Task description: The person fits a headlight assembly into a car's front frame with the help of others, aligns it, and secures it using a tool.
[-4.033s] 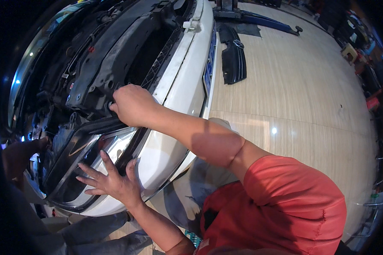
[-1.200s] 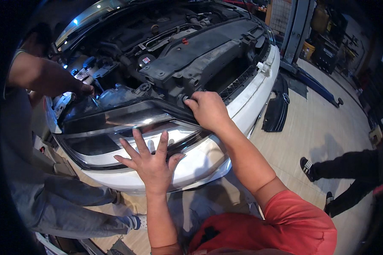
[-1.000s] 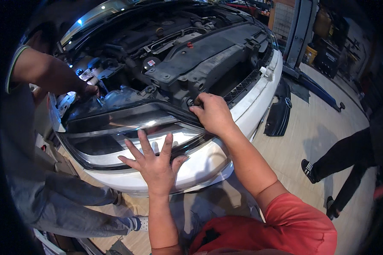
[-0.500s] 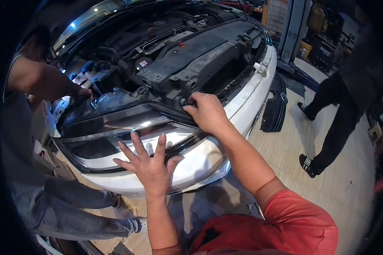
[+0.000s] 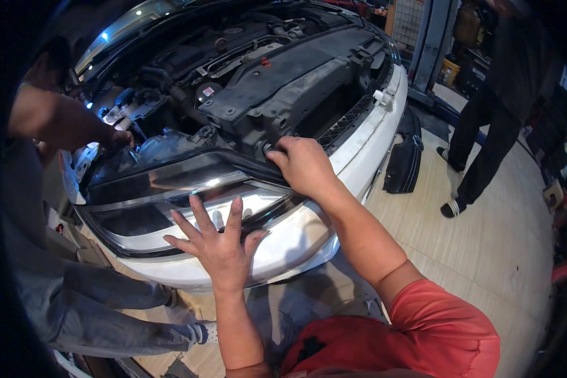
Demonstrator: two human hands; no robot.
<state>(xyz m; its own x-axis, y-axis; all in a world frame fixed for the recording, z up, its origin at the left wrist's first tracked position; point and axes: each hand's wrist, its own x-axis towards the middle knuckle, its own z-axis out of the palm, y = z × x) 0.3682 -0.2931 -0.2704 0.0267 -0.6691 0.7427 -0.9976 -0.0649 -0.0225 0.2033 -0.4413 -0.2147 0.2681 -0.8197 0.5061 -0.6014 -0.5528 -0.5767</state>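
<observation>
A large car headlight (image 5: 145, 222) with a clear lens and dark trim sits at the front corner of a white car. My left hand (image 5: 223, 255) lies against its lower lens, palm down and fingers spread wide. At the headlight's inner end, next to the black front panel, my right hand (image 5: 305, 165) is closed over the edge. Its thumb and index finger show; the other fingertips are hidden behind the hand. Below the headlight runs the white bumper (image 5: 296, 242).
The engine bay (image 5: 233, 63) lies uncovered beyond my hands. At the left, a co-worker's arm (image 5: 63, 123) reaches behind the headlight. A black grille (image 5: 404, 157) lies on the floor at the right. Another person (image 5: 491, 132) stands near a lift post (image 5: 429, 47).
Both my hands hold nearly the same places on the headlight. The person at the right has shifted their feet, the nearer one moving back toward the car's far side.
</observation>
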